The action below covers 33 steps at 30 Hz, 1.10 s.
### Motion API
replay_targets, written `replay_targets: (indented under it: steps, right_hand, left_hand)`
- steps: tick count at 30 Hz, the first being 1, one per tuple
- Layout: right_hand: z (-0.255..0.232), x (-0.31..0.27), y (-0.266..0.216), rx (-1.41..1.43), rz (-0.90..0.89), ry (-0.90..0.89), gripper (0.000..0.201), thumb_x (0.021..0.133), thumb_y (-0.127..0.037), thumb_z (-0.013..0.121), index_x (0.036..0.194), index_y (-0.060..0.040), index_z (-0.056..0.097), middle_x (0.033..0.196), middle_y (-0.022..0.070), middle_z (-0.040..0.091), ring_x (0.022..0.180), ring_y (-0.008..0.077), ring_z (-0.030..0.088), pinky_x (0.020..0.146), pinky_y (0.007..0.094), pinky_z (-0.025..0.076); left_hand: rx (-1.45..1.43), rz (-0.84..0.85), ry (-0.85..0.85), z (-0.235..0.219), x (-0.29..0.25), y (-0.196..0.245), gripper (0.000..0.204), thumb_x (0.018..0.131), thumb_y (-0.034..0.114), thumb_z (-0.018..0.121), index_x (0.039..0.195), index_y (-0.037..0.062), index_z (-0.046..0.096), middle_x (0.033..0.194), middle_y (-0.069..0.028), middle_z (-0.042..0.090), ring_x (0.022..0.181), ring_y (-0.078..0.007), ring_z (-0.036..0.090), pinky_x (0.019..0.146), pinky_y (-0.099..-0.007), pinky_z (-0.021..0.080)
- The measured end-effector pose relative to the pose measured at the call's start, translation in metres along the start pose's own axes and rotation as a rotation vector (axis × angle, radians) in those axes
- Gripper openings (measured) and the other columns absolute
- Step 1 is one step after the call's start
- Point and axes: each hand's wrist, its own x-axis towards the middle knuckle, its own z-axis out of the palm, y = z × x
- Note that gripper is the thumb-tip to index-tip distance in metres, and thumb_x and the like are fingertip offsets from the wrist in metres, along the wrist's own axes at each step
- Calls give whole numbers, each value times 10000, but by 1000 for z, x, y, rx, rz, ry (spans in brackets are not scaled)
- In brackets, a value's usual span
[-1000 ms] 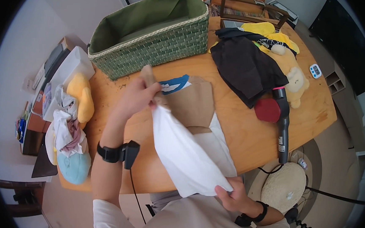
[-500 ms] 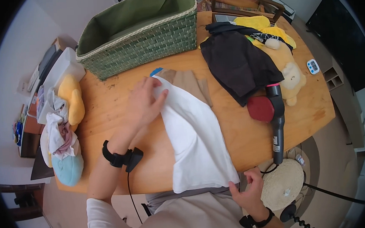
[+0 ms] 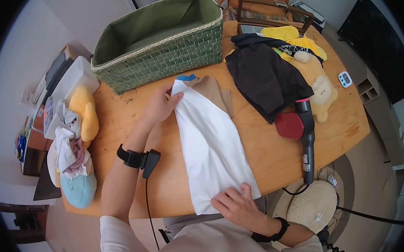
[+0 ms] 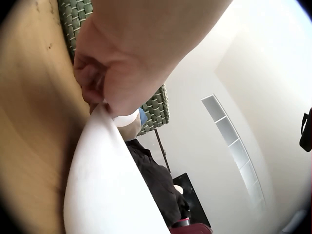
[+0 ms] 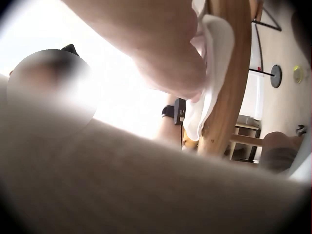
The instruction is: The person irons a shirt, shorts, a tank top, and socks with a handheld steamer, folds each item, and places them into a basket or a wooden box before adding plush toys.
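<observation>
A white garment (image 3: 213,148) with tan and blue parts at its far end lies lengthwise on the table. My left hand (image 3: 161,104) pinches its far left corner; in the left wrist view the cloth (image 4: 107,180) rises to a peak at the fingertips of that hand (image 4: 119,73). Over the near edge, my right hand (image 3: 238,207) rests on the white cloth with bent fingers. From the right wrist view, the hand (image 5: 170,53) is against the cloth (image 5: 217,53) at the table edge, its fingertips mostly hidden.
At the table's (image 3: 135,177) back stands a green woven basket (image 3: 160,58). Dark clothing (image 3: 266,74), a bear plush (image 3: 321,89), a red-and-black handheld appliance (image 3: 307,137) and a timer (image 3: 345,79) lie right. Plush toys (image 3: 79,186) and a white bin (image 3: 74,81) are left.
The garment has come down flat on the table. My right hand let go of the near corner and moved left onto the cloth; my left hand opened, then took hold of the far corner.
</observation>
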Motion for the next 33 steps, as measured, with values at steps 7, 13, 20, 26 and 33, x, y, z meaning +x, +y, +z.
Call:
replay_targets:
  steps: [7,13,20,26,33]
  right_hand:
    - [4,25,-6,301,-182,18,221,826,-134,693,1044,-99,694,960,-8,575,864,160,567,784,367,403]
    - [2,36,-12,416,-57,186,336,822,-103,688,1156,-80,687,1092,80,590,1041,241,596,906,388,457]
    - [-11,25,18,302,148,257,470,783,-180,795,1210,-93,620,1229,121,552,1162,307,555,987,511,410]
    - [-14,6,29,150,442,69,470,803,-232,789,1215,-81,621,1189,91,577,1108,278,536,958,441,350]
    - [-22,-8,23,150,477,38,384,826,-220,768,1163,-93,633,985,49,613,955,229,571,847,408,358]
  left_hand:
    - [281,244,363,3,-15,9,383,957,148,651,1304,24,548,1201,-160,600,1004,-287,625,876,-384,510]
    - [387,451,-53,0,-84,65,277,907,154,675,1163,64,618,1260,-146,577,1188,-348,560,997,-452,468]
    - [407,454,-255,-8,-110,44,169,916,211,682,1015,75,670,1301,-104,597,1283,-325,532,1082,-463,437]
    - [440,439,-255,5,-128,28,392,924,275,679,1259,98,579,1426,-111,527,1410,-311,430,1135,-497,378]
    - [622,420,-316,-11,-136,31,554,949,397,636,1427,151,502,1588,-95,372,1492,-292,315,1191,-602,256]
